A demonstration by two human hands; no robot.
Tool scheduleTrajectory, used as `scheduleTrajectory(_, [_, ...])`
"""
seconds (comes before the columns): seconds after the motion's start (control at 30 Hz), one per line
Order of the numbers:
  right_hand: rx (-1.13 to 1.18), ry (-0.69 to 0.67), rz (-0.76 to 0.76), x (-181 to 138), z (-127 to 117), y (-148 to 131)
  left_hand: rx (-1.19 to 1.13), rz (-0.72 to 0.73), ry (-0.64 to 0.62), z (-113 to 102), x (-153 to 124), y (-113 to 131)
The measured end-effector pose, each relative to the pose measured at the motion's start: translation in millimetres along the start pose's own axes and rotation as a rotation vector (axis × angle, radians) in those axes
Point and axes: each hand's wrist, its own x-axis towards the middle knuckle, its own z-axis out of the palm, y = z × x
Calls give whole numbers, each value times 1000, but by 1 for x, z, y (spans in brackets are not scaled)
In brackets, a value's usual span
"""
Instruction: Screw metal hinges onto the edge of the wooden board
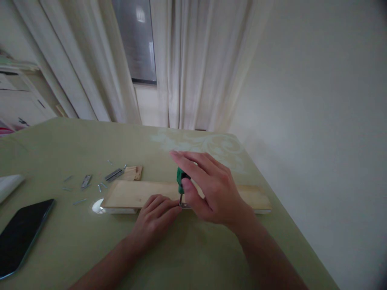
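A long pale wooden board lies across the table, raised slightly on white-edged pieces beneath it. My left hand rests over its front edge, fingers pressed together, with thumb and fingertip at a small metal hinge. Much of that hinge is hidden by my hands. In my right hand is a screwdriver with a green handle, held upright between thumb and fingers. Its shaft points down and the tip meets the hinge beside my left fingertips. Whether a screw sits under the tip, I cannot make out.
Left of the board lie loose hinges, several scattered screws and a small wooden block. A dark phone and a white object are at far left. A wall borders the table's right edge.
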Motion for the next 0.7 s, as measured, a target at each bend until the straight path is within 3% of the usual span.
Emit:
scheduleTrajectory(0.1, [178, 6, -4, -1, 2, 0, -14, -3, -15, 0, 1, 0])
scheduleTrajectory(0.27, [10, 357, 40, -7, 24, 7, -9, 0, -16, -2, 1, 0])
scheduleTrajectory(0.33, [12, 313, 4, -6, 23, 10, -16, 1, -21, -3, 0, -1])
scheduleTrajectory(0.5, [233, 33, -2, -4, 7, 11, -34, -13, -37, -2, -2, -1])
scheduleTrajectory(0.57, [272, 49, 19, -5, 10, 11, -39, -13, -42, -2, -3, -1])
scheduleTrajectory(0.7, [192, 232, 109, -6, 20, 10, -39, -10, -30, -2, -2, 0])
